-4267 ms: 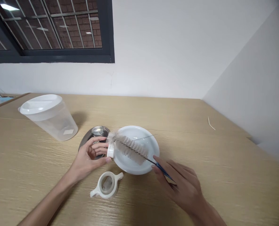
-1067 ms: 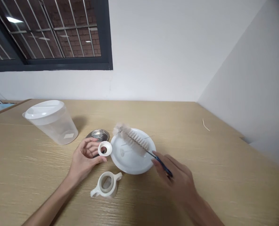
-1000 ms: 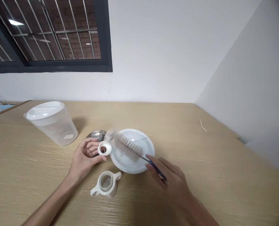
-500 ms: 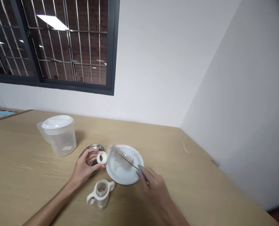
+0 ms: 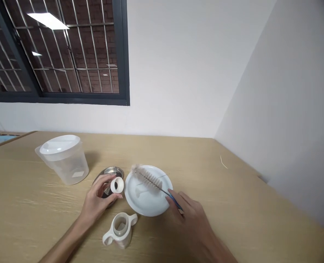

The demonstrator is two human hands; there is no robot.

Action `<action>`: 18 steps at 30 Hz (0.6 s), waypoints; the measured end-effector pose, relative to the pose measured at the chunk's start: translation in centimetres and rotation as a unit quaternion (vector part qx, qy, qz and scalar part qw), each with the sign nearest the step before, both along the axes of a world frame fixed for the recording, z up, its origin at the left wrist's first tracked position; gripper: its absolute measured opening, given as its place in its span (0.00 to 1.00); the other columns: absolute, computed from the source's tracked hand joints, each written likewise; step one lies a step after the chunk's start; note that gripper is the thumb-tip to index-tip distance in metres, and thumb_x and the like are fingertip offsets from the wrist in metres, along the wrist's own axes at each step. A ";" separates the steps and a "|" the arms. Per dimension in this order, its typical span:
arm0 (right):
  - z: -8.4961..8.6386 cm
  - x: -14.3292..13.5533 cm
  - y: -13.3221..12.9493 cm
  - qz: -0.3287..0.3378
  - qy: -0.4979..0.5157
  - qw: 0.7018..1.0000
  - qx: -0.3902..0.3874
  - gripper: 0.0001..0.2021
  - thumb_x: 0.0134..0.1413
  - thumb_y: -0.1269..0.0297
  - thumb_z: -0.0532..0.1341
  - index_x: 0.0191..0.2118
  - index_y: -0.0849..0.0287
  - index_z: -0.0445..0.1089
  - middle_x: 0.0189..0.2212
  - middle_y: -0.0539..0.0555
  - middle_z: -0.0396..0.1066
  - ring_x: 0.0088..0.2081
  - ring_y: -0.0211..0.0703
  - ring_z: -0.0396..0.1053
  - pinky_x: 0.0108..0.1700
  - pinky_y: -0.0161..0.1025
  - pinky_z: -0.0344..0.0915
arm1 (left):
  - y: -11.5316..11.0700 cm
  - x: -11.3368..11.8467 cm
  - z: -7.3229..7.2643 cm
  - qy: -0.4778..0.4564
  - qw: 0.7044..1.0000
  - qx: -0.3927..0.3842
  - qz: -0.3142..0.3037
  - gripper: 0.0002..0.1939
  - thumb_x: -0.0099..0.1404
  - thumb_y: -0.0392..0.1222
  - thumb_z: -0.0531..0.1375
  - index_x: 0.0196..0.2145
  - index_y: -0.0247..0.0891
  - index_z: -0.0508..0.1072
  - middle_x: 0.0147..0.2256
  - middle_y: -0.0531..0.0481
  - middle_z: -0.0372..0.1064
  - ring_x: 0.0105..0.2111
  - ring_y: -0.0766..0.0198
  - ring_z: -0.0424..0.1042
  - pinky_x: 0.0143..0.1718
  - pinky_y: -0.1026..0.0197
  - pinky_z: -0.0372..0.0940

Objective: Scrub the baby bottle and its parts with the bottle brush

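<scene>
My left hand (image 5: 97, 201) is closed with fingers and thumb around a small white bottle ring (image 5: 117, 185), its opening facing me. It hovers over a shiny metal bowl (image 5: 115, 170), which is partly hidden by the fingers. In my right hand (image 5: 189, 212) is a bottle brush (image 5: 148, 178), gripped by its blue handle, with pale bristles pointing left above a white plate (image 5: 151, 209). A small translucent piece (image 5: 140, 190) lies on the plate. Nearer to me, a baby bottle (image 5: 121, 231) with two white side handles stands upright, its top uncovered.
A translucent lidded pitcher (image 5: 69, 164) stands on the wooden table (image 5: 195, 160) at the left. A thin pale strip (image 5: 223, 162) lies toward the right. A white wall (image 5: 178, 73) and a barred window (image 5: 77, 54) rise behind the table.
The brush has shifted slightly right, so its tip is farther from the bottle ring. My left hand keeps its hold on the ring. The whole view has turned a little.
</scene>
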State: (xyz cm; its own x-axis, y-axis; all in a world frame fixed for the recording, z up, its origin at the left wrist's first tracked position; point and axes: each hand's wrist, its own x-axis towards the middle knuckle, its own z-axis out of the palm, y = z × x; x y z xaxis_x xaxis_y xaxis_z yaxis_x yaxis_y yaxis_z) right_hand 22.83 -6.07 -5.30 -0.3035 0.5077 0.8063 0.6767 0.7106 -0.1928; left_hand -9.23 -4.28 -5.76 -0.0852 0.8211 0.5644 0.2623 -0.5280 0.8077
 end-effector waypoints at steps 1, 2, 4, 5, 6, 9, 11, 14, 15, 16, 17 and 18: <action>0.0 0.0 -0.1 0.007 0.006 1.000 0.002 0.10 0.65 0.70 0.58 0.49 0.64 0.71 0.29 0.54 0.75 0.26 0.36 0.72 0.27 0.32 0.66 | 0.0 0.0 0.0 0.010 1.000 0.003 0.003 0.27 0.50 0.37 0.74 0.48 0.48 0.78 0.48 0.47 0.70 0.52 0.52 0.71 0.53 0.50 0.71; 0.1 0.0 -0.1 0.017 0.007 1.000 0.001 0.10 0.65 0.71 0.59 0.50 0.63 0.70 0.30 0.54 0.75 0.26 0.37 0.73 0.28 0.32 0.67 | 0.0 0.0 0.1 0.017 1.000 0.003 0.005 0.26 0.50 0.37 0.74 0.48 0.48 0.78 0.48 0.46 0.70 0.52 0.51 0.71 0.52 0.51 0.71; 0.0 -0.2 -0.3 0.031 -0.003 1.000 0.002 0.12 0.65 0.71 0.59 0.52 0.63 0.70 0.29 0.53 0.75 0.26 0.36 0.72 0.29 0.33 0.68 | -0.1 0.2 0.3 0.012 1.000 -0.004 0.004 0.25 0.49 0.37 0.75 0.46 0.48 0.79 0.47 0.46 0.69 0.51 0.51 0.71 0.51 0.52 0.71; 0.0 -0.3 -0.3 0.031 -0.011 0.999 0.004 0.12 0.65 0.71 0.59 0.52 0.62 0.70 0.29 0.52 0.75 0.25 0.36 0.72 0.28 0.33 0.67 | -0.2 0.3 0.4 -0.004 1.000 -0.010 0.000 0.25 0.49 0.37 0.75 0.45 0.48 0.79 0.47 0.47 0.69 0.51 0.52 0.71 0.50 0.53 0.71; 0.0 -0.2 -0.2 0.026 -0.015 1.000 0.007 0.11 0.65 0.70 0.60 0.52 0.62 0.70 0.28 0.52 0.74 0.25 0.36 0.71 0.28 0.33 0.67 | -0.2 0.5 0.5 -0.027 0.999 -0.018 -0.003 0.25 0.48 0.37 0.75 0.45 0.47 0.79 0.47 0.48 0.69 0.50 0.53 0.72 0.49 0.54 0.72; 0.0 0.1 0.2 -0.015 -0.003 1.000 0.008 0.10 0.64 0.70 0.60 0.50 0.62 0.71 0.26 0.50 0.72 0.22 0.35 0.69 0.25 0.32 0.64 | -0.5 1.1 1.1 -0.100 0.993 -0.065 0.005 0.26 0.46 0.38 0.76 0.44 0.46 0.77 0.45 0.49 0.71 0.45 0.56 0.75 0.45 0.58 0.73; 0.1 0.3 0.3 -0.034 0.025 0.999 -0.003 0.10 0.64 0.71 0.59 0.49 0.62 0.72 0.25 0.50 0.71 0.22 0.34 0.68 0.24 0.33 0.64 | -0.6 1.4 1.4 -0.125 0.986 -0.110 0.005 0.27 0.47 0.40 0.76 0.44 0.44 0.75 0.44 0.49 0.74 0.43 0.57 0.76 0.44 0.57 0.73; 0.2 0.0 0.0 -0.006 0.034 0.999 -0.022 0.10 0.64 0.71 0.59 0.50 0.61 0.72 0.30 0.53 0.75 0.26 0.36 0.73 0.29 0.32 0.69 | -0.8 1.4 1.6 -0.146 0.976 -0.161 -0.026 0.26 0.50 0.42 0.74 0.46 0.42 0.72 0.42 0.47 0.78 0.42 0.57 0.77 0.45 0.55 0.73; 0.2 -0.2 -0.1 0.013 0.022 0.999 -0.024 0.11 0.65 0.70 0.59 0.50 0.61 0.72 0.31 0.54 0.76 0.28 0.37 0.74 0.30 0.32 0.70 | -0.7 1.4 1.6 -0.151 0.972 -0.173 -0.042 0.26 0.51 0.41 0.74 0.46 0.42 0.72 0.42 0.47 0.78 0.41 0.57 0.77 0.45 0.56 0.73; 0.2 -0.3 -0.2 0.026 0.010 0.999 -0.025 0.11 0.65 0.69 0.58 0.51 0.61 0.71 0.31 0.54 0.77 0.28 0.37 0.75 0.30 0.31 0.70 | -0.7 1.3 1.6 -0.154 0.969 -0.184 -0.059 0.25 0.51 0.41 0.74 0.46 0.42 0.72 0.41 0.47 0.78 0.40 0.58 0.77 0.44 0.57 0.73; 0.1 -0.5 -0.2 0.032 0.001 0.999 -0.022 0.11 0.66 0.68 0.58 0.51 0.61 0.71 0.31 0.54 0.77 0.27 0.36 0.75 0.30 0.31 0.71 | -0.6 1.2 1.5 -0.155 0.966 -0.193 -0.077 0.25 0.51 0.40 0.74 0.46 0.41 0.73 0.40 0.47 0.78 0.40 0.58 0.77 0.43 0.59 0.72; 0.1 -0.6 -0.2 0.028 -0.002 0.999 -0.020 0.11 0.66 0.68 0.58 0.51 0.61 0.71 0.30 0.53 0.77 0.26 0.36 0.75 0.29 0.31 0.71 | -0.6 1.1 1.4 -0.156 0.963 -0.200 -0.093 0.25 0.50 0.39 0.75 0.46 0.40 0.74 0.40 0.46 0.78 0.39 0.59 0.77 0.41 0.60 0.72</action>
